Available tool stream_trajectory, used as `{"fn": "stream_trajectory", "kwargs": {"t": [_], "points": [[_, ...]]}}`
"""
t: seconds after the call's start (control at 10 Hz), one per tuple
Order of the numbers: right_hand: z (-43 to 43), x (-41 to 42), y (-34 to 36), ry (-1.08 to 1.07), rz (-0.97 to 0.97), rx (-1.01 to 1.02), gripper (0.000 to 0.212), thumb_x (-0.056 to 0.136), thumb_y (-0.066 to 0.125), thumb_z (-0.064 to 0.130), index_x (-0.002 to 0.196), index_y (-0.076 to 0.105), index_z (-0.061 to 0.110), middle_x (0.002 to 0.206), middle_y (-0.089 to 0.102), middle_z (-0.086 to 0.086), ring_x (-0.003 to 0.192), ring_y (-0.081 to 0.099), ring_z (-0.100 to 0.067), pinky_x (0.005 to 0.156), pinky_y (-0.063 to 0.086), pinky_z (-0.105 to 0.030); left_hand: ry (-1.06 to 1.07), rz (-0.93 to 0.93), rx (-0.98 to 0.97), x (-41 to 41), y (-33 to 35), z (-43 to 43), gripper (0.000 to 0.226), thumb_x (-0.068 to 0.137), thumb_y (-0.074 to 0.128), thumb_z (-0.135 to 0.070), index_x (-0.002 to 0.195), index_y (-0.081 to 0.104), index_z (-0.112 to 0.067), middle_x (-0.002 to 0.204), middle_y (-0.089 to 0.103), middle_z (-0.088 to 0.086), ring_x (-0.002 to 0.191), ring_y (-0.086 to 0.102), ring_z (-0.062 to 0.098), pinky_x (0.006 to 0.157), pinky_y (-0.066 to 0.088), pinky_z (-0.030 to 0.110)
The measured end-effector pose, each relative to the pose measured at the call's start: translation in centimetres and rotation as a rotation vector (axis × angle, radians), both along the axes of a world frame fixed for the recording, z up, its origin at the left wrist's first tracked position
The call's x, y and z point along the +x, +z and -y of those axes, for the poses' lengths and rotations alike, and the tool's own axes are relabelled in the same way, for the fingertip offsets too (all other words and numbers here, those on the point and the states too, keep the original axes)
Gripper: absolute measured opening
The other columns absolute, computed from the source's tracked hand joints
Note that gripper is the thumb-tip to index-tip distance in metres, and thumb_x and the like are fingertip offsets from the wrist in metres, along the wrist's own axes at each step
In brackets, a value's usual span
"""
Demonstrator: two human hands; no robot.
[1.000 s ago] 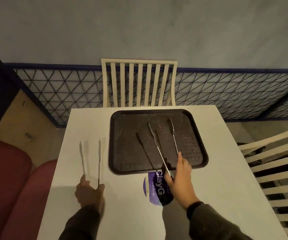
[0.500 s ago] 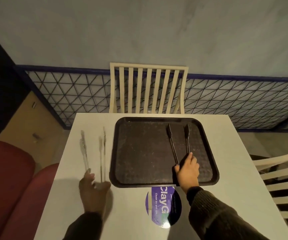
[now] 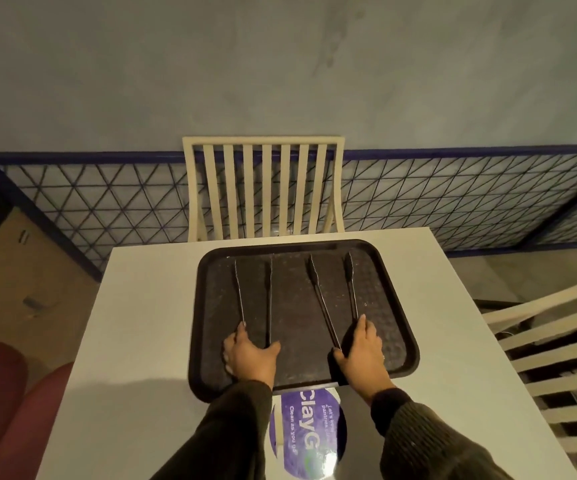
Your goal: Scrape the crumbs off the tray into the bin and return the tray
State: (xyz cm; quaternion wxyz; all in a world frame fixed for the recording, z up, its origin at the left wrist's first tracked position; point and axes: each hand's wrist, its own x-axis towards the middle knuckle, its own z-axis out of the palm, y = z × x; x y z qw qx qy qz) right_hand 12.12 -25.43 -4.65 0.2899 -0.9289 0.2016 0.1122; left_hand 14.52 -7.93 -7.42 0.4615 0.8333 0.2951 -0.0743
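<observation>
White table (image 3: 141,306), centre frame: dark tray (image 3: 408,327); left hand (image 3: 250,355) clasps left tongs (image 3: 239,292); right hand (image 3: 361,351) clasps right tongs (image 3: 325,303). Recommended: keep tips flat, sweep steadily toward one rim.

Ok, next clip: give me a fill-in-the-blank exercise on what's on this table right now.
1. The dark tray lies on a ____ table.
2. The left hand grips the left tongs and the right hand grips the right tongs, both pairs reaching out over the ____.
3. The round sticker at the table's near edge is ____.
4. Beyond the table's far edge stands a slatted cream ____.
Missing words: white; tray; purple; chair.
</observation>
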Motion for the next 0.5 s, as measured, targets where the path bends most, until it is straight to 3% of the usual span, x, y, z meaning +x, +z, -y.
{"fn": "stream_trajectory", "kwargs": {"t": [0.2,0.3,0.5], "points": [[0.0,0.3,1.3,0.013,-0.052,0.024,0.093,0.083,0.066,0.034,0.146,0.002,0.009,0.152,0.016,-0.013,0.135,0.025,-0.033,0.110,0.028,-0.047,-0.061,-0.038,0.047,-0.6,0.8,-0.1,0.093,0.069,0.077,-0.033,0.145,0.027,-0.016,0.145,0.031,0.011,0.133,0.034,0.031,0.111,0.032,0.047],[0.5,0.1,3.4,0.043,-0.036,-0.033,0.087,0.085,0.061,0.038,0.146,0.006,0.011,0.151,0.020,-0.012,0.133,0.027,-0.033,0.108,0.031,-0.048,-0.090,-0.050,0.061,-0.6,2.6,-1.1,0.088,0.075,0.070,-0.042,0.146,0.027,-0.013,0.146,0.030,0.013,0.134,0.033,0.033,0.110,0.031,0.045],[1.7,0.9,12.1,0.249,0.129,-0.130,0.063,0.089,0.056,0.034,0.142,0.028,0.012,0.150,0.029,-0.010,0.137,0.026,-0.027,0.113,0.025,-0.041,-0.328,0.207,0.138,0.5,11.9,-6.1,0.041,0.090,0.056,-0.023,0.129,0.054,-0.012,0.132,0.051,0.014,0.123,0.047,0.029,0.108,0.035,0.037]]}}
